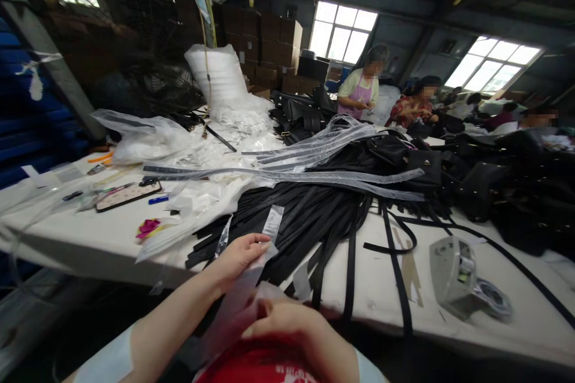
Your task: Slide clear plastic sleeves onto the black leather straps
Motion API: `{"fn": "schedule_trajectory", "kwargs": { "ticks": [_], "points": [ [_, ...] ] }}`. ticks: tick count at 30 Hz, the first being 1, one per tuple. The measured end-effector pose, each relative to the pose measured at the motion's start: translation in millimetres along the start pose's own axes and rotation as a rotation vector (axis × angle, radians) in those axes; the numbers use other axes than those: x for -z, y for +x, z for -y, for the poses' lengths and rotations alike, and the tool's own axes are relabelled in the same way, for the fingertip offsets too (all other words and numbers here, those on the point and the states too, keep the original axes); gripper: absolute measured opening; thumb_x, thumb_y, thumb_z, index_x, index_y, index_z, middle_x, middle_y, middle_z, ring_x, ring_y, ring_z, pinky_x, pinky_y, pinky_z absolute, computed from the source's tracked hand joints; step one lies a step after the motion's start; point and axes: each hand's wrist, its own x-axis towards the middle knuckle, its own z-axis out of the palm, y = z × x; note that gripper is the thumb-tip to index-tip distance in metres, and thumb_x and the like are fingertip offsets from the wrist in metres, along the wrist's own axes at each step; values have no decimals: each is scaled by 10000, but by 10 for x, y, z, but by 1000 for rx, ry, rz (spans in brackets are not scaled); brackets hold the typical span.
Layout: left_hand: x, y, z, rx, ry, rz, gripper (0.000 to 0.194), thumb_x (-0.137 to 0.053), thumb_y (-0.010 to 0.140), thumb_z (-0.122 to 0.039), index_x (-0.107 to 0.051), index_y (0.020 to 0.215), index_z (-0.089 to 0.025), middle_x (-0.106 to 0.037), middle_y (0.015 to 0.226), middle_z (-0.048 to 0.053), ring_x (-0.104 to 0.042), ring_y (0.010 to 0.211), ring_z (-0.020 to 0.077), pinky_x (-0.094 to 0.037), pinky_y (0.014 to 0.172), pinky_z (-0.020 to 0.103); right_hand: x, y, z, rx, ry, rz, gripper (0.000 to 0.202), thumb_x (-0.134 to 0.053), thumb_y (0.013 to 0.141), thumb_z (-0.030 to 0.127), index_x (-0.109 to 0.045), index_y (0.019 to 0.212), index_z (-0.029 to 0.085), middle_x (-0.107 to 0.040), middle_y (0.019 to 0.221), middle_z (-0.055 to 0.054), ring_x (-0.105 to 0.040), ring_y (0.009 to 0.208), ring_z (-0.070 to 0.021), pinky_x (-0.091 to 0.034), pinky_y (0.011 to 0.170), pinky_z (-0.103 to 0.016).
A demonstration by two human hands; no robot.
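Near the table's front edge, my left hand (245, 257) is closed on a clear plastic strip (273, 221), its thumb and fingers pressed together. The strip's upper end lies over a pile of black straps (305, 221). Close to my body, my right hand (274, 317) has curled fingers around the lower part of the same clear plastic, in front of a red garment; its fingertips are partly hidden. Long clear sleeves with dark straps inside (291, 175) lie across the pile beyond my hands.
On the table (112, 236) are a patterned phone (129, 195), a blue marker (159, 199) and a tape dispenser (453, 275). White foam roll (218, 75) and plastic bags stand behind. Black handbags (424, 167) lie at the right. Several people work farther back.
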Motion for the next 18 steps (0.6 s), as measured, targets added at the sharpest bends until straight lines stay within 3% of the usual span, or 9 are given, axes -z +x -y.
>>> {"fn": "schedule_trajectory", "kwargs": {
  "ticks": [3,7,12,15,18],
  "points": [
    [-35,-125,193,-102,210,27,356,-706,718,-423,-621,944,-162,-546,557,-68,-460,464,90,-327,465,195,177,-25,-18,-43,400,-224,479,-848,590,420,-704,954,143,-698,844,-41,-636,763,-169,-484,760,-291],
    [23,-312,320,-243,521,0,170,-572,806,-303,-636,902,-178,-649,701,-14,-574,610,141,-440,593,237,256,48,-137,-155,569,-419,399,-831,632,409,-707,882,123,-686,754,-36,-619,650,-155,-490,650,-292],
    [34,-477,332,-338,765,87,191,-580,830,-318,-657,961,-202,-704,965,40,-640,883,211,-486,810,305,154,138,-156,-118,644,-502,425,-788,676,465,-725,945,142,-726,857,-60,-652,755,-181,-502,753,-323],
    [-17,-530,406,-408,902,-42,257,-672,754,-304,-641,988,-202,-682,1029,63,-620,953,246,-477,866,358,79,143,-77,-36,665,-457,465,-735,741,462,-698,1103,172,-723,1031,-65,-647,957,-200,-451,936,-347],
    [-52,-536,478,-392,900,-125,91,-581,803,-234,-643,864,-206,-689,909,46,-634,863,222,-492,816,351,34,135,-38,-10,654,-404,457,-697,778,463,-692,1124,165,-704,1117,-76,-612,1077,-210,-376,1038,-350]
  ]
}}
